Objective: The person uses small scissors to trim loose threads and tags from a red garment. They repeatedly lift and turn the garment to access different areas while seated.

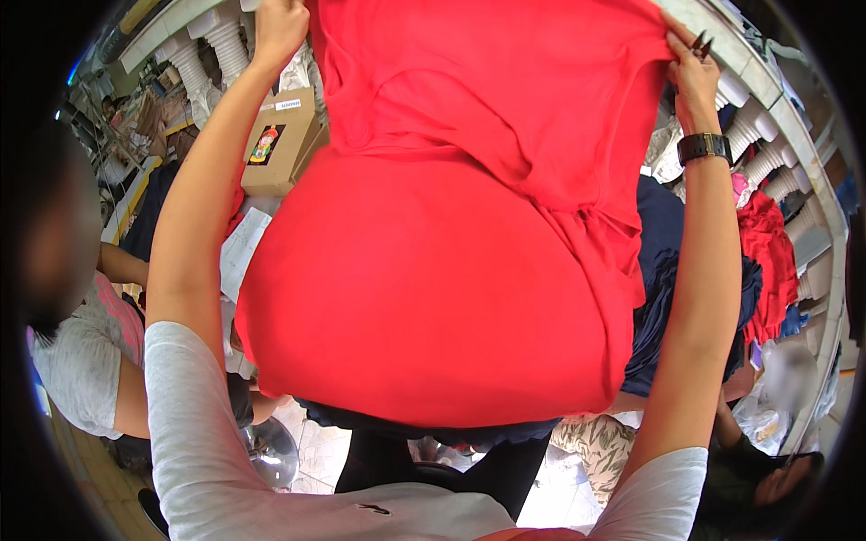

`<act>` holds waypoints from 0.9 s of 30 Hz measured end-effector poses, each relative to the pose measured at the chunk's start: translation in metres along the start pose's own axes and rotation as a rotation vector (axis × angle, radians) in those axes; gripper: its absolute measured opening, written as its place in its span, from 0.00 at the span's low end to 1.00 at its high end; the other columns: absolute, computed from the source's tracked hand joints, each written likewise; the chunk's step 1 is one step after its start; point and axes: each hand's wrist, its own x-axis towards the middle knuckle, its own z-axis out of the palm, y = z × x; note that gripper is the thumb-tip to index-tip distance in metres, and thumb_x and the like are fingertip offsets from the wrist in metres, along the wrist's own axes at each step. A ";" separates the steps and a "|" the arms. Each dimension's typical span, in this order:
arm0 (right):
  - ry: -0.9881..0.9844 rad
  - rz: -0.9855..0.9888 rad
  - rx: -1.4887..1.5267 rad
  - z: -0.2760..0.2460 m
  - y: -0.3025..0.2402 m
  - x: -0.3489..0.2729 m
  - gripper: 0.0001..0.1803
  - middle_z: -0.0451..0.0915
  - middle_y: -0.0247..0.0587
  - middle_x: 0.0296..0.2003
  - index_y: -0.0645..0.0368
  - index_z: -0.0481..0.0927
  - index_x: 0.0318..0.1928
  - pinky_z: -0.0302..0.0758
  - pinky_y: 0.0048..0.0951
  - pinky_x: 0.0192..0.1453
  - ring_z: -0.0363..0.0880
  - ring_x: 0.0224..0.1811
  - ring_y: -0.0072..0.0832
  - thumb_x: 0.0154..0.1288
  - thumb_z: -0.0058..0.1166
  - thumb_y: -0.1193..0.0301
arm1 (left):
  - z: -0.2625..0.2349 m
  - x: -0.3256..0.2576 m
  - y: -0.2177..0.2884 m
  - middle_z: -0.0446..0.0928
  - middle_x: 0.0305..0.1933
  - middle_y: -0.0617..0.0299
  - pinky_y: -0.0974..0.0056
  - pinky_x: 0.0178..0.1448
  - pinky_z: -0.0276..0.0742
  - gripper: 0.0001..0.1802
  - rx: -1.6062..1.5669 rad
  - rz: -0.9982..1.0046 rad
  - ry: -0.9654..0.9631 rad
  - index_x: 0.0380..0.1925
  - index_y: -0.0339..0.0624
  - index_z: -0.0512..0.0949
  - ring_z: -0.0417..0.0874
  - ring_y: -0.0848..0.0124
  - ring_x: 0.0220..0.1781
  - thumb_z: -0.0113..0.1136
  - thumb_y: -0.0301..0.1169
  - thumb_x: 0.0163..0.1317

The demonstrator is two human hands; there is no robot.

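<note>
Red cloth (442,288) spreads before me in the head view, the fingers of my left hand (283,32) and right hand (693,77) pinching its far edge; leftward, a cardboard box (287,165) bears a printed white label (288,105).

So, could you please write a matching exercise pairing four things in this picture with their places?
Things:
1. large red cloth
2. cardboard box
3. black watch
4. crumpled red bundle

Places:
A. around the right wrist
B. right of the right forearm
C. gripped by the left hand and right hand
D. between the left forearm and large red cloth

Pairs: 1-C; 2-D; 3-A; 4-B
</note>
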 end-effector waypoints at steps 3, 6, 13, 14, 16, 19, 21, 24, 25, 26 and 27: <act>-0.073 0.250 -0.332 0.002 0.031 -0.033 0.14 0.72 0.15 0.24 0.53 0.88 0.56 0.50 0.18 0.22 0.57 0.19 0.08 0.72 0.59 0.71 | -0.013 -0.072 0.004 0.79 0.60 0.57 0.63 0.65 0.77 0.19 -0.594 -0.716 -0.915 0.63 0.35 0.73 0.82 0.67 0.59 0.46 0.34 0.81; -0.321 0.431 -0.496 0.002 0.074 -0.090 0.14 0.72 0.15 0.24 0.53 0.88 0.56 0.51 0.19 0.22 0.57 0.19 0.09 0.72 0.59 0.71 | -0.056 -0.202 0.028 0.83 0.53 0.59 0.65 0.63 0.76 0.21 -0.646 -1.063 -1.112 0.62 0.40 0.78 0.82 0.70 0.55 0.55 0.40 0.77; -0.428 0.533 -0.599 -0.035 0.089 -0.148 0.14 0.72 0.16 0.24 0.52 0.88 0.55 0.53 0.20 0.23 0.58 0.19 0.10 0.72 0.58 0.71 | -0.128 -0.272 0.069 0.84 0.53 0.57 0.64 0.63 0.76 0.21 -0.410 -1.068 -1.383 0.62 0.40 0.78 0.83 0.68 0.55 0.55 0.39 0.76; -0.467 0.532 -0.594 -0.032 0.091 -0.154 0.14 0.72 0.16 0.24 0.52 0.88 0.55 0.53 0.20 0.23 0.59 0.19 0.10 0.72 0.58 0.71 | -0.151 -0.274 0.070 0.84 0.53 0.57 0.64 0.63 0.76 0.21 -0.362 -1.074 -1.404 0.62 0.40 0.78 0.83 0.68 0.55 0.55 0.39 0.76; -0.505 0.559 -0.611 -0.048 0.087 -0.171 0.14 0.72 0.17 0.24 0.52 0.88 0.55 0.53 0.21 0.23 0.59 0.19 0.11 0.72 0.58 0.70 | -0.156 -0.272 0.072 0.84 0.53 0.56 0.63 0.63 0.76 0.21 -0.348 -1.046 -1.441 0.62 0.40 0.78 0.83 0.67 0.55 0.55 0.39 0.76; -0.602 0.637 -0.628 -0.071 0.082 -0.204 0.15 0.73 0.17 0.24 0.52 0.88 0.55 0.54 0.21 0.23 0.59 0.20 0.11 0.72 0.58 0.70 | -0.187 -0.278 0.078 0.84 0.53 0.55 0.63 0.63 0.76 0.21 -0.289 -1.044 -1.517 0.62 0.39 0.79 0.83 0.67 0.56 0.55 0.39 0.76; -0.639 0.717 -0.639 -0.091 0.075 -0.227 0.15 0.73 0.17 0.24 0.52 0.88 0.55 0.55 0.22 0.23 0.60 0.20 0.12 0.72 0.57 0.70 | -0.192 -0.278 0.077 0.84 0.53 0.55 0.62 0.63 0.77 0.21 -0.281 -1.035 -1.557 0.61 0.39 0.79 0.84 0.66 0.56 0.55 0.38 0.76; -0.664 0.852 -0.651 -0.118 0.064 -0.264 0.15 0.73 0.18 0.24 0.52 0.88 0.55 0.56 0.22 0.23 0.60 0.20 0.12 0.72 0.57 0.70 | -0.203 -0.284 0.078 0.84 0.53 0.54 0.62 0.63 0.77 0.21 -0.262 -1.019 -1.643 0.61 0.39 0.79 0.84 0.65 0.56 0.55 0.38 0.75; -0.659 0.897 -0.648 -0.125 0.059 -0.273 0.15 0.73 0.18 0.24 0.52 0.88 0.55 0.56 0.22 0.23 0.60 0.20 0.13 0.72 0.57 0.70 | -0.201 -0.285 0.076 0.84 0.53 0.53 0.62 0.63 0.77 0.21 -0.260 -1.012 -1.667 0.61 0.39 0.79 0.84 0.65 0.56 0.55 0.38 0.75; -0.704 0.934 -0.635 -0.125 0.062 -0.277 0.15 0.73 0.18 0.24 0.52 0.89 0.55 0.56 0.23 0.24 0.61 0.20 0.13 0.72 0.57 0.70 | -0.221 -0.289 0.080 0.84 0.53 0.53 0.61 0.62 0.77 0.21 -0.232 -1.049 -1.683 0.61 0.39 0.79 0.84 0.65 0.56 0.55 0.38 0.75; -0.716 0.974 -0.635 -0.131 0.058 -0.287 0.15 0.73 0.18 0.24 0.52 0.89 0.55 0.56 0.23 0.24 0.61 0.20 0.13 0.72 0.57 0.70 | -0.226 -0.292 0.080 0.84 0.53 0.53 0.61 0.62 0.77 0.21 -0.225 -1.052 -1.704 0.61 0.39 0.79 0.84 0.64 0.56 0.55 0.38 0.75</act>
